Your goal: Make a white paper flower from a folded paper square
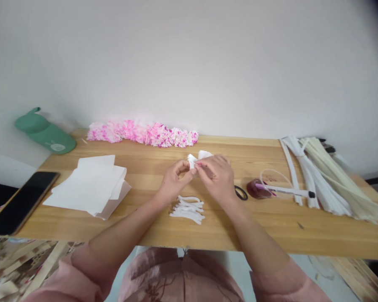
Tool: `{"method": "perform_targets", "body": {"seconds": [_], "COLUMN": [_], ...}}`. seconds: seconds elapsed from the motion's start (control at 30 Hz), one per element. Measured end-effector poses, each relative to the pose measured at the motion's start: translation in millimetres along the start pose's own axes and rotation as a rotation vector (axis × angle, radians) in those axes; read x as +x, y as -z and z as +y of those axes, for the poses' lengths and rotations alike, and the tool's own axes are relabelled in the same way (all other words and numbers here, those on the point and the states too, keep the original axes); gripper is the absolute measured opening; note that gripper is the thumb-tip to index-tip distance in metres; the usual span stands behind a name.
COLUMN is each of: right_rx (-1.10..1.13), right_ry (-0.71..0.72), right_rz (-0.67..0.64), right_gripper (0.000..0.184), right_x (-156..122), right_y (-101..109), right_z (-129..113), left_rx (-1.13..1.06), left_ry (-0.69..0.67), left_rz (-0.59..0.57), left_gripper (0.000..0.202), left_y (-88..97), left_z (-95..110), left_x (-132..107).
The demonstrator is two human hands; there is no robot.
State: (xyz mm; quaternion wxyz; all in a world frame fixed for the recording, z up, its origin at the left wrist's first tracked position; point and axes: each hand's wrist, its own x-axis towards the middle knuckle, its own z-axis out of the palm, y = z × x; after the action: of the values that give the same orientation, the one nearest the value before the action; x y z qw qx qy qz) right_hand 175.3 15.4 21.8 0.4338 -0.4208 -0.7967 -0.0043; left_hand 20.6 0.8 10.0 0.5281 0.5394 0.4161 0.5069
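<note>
My left hand (174, 179) pinches a small bunched white piece (191, 160), paper or fluffy stem, above the middle of the table. My right hand (219, 179) meets it from the other side, thumb and forefinger pressed together on a thin pale strand at the piece; fingers hide part of it. Just behind the right fingers shows another white bit (204, 154). Closer to me, between my forearms, lies a small pile of short white fuzzy stems (187, 209). The black ring-shaped handle (241, 193) of some tool shows beside my right wrist.
White paper sheets (88, 184), a phone (25, 201) and a green bottle (47, 132) occupy the left. Pink-white fluffy clusters (141, 132) line the wall. Rightward are a dark red jar (254, 189), a pen-like white stick (286, 190) across it, and bundled long white stems (318, 184).
</note>
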Motion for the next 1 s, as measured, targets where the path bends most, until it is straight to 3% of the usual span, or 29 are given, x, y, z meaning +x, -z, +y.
{"method": "perform_targets", "body": {"seconds": [0.13,0.3,0.5,0.63,0.7,0.87,1.0], "right_rx": [0.019,0.084,0.242,0.373,0.336,0.083,0.166], "right_ry": [0.037,-0.020,-0.329,-0.508,-0.457,-0.127,-0.196], "right_rz": [0.002,-0.013,0.001,0.003,-0.008,-0.009,0.001], "right_gripper": [0.010,0.010,0.011,0.017,0.015,0.009,0.014], "right_x": [-1.4,-1.7,-1.1,-0.7,-0.5,-0.4,-0.2], "right_y": [-2.4,-1.4,0.9,0.4,0.1,-0.1,1.4], "right_z": [-0.1,-2.1,-2.1,1.8,3.5,2.6,0.5], "left_rx": [0.012,-0.027,-0.095,-0.094,-0.049,0.131,0.142], "left_ry": [0.014,0.004,0.049,0.051,0.024,-0.087,-0.090], "left_rz": [0.011,0.049,0.135,0.130,0.119,0.067,0.047], "left_gripper": [0.025,0.023,0.020,0.020,0.020,0.018,0.019], "left_y": [3.3,6.5,4.4,3.5,3.7,5.1,6.0], "left_z": [-3.1,-6.1,-4.9,-4.6,-5.0,-8.1,-8.5], "left_x": [2.2,5.1,6.2,5.8,4.9,0.6,-0.4]}}
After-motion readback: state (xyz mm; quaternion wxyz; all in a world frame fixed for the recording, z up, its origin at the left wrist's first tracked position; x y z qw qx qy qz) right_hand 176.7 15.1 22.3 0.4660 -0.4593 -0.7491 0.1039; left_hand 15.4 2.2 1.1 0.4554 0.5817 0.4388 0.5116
